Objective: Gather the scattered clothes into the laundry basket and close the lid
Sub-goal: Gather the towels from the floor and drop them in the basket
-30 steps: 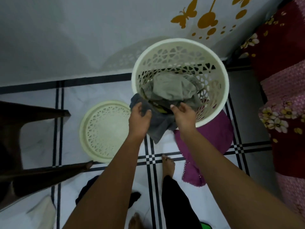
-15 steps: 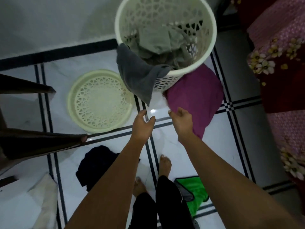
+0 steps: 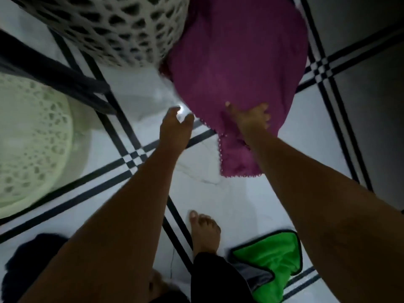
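The purple cloth (image 3: 236, 68) lies spread on the white tiled floor (image 3: 218, 200), its far edge tucked against the foot of the cream lattice laundry basket (image 3: 113, 29), which fills the upper left of the view. The right hand (image 3: 251, 119) presses down on the near part of that cloth, fingers curled into the fabric so it bunches beneath them: the grip is clenched on the purple cloth. The left hand (image 3: 175, 125) hovers just left of the cloth's scalloped near edge, fingers spread and its grip released, touching nothing. Left of the basket, the round cream lid (image 3: 32, 145) lies flat on the floor, off the basket. A grey garment (image 3: 65, 77) hangs from the basket's side, trailing over the floor between basket and lid (it is blurred). Well on the near side of the basket, by the person's bare foot (image 3: 204, 230), a green cloth (image 3: 275, 254) with a grey corner lies on the floor, and a dark garment (image 3: 30, 265) sits at the lower left.
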